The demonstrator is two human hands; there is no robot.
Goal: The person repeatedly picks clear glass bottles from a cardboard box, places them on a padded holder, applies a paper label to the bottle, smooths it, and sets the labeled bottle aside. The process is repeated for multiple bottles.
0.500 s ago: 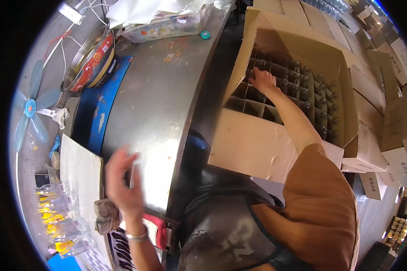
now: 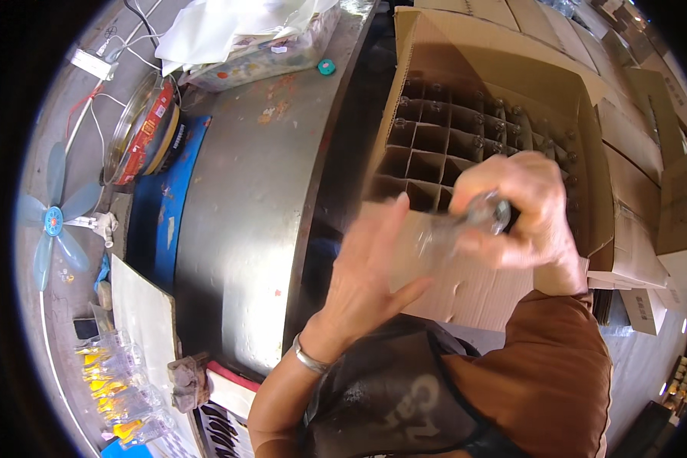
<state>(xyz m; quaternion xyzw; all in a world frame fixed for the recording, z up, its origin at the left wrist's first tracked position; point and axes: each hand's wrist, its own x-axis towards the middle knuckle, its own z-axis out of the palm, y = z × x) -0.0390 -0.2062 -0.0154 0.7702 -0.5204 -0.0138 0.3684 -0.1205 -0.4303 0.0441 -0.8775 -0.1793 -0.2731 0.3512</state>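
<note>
1. The right hand (image 2: 523, 210) is raised in front of the chest, its fingers wrapped tight around the neck end of a small clear glass bottle (image 2: 466, 221).
2. The bottle lies roughly sideways between the two hands, its mouth under the right fingers and its body stretching left toward the other palm; it is blurred, so its exact shape is hard to tell.
3. The left hand (image 2: 370, 267) has an open, flat palm with the fingers spread upward, and it touches or cups the bottle's body from the left; I cannot tell whether it really grips it.
4. A metal bangle (image 2: 307, 357) sits on the left wrist.
5. Just behind the hands stands an open cardboard box (image 2: 466, 294) with a grid of cardboard dividers (image 2: 435, 149).
6. The cells farther right in the grid hold more glass bottles (image 2: 504, 122), seen from the top; the nearer cells on the left look empty.
7. More cardboard boxes (image 2: 649, 168) are stacked to the right.
8. To the left is a grey metal table (image 2: 252, 214) with a blue strip (image 2: 149, 221) along its far side.
9. A round tin (image 2: 141, 130) rests at the table's upper left, near a small teal cap (image 2: 326, 67) and a plastic-wrapped bundle (image 2: 259, 46).
10. A small blue fan (image 2: 53, 221) lies on the floor at far left.
</note>
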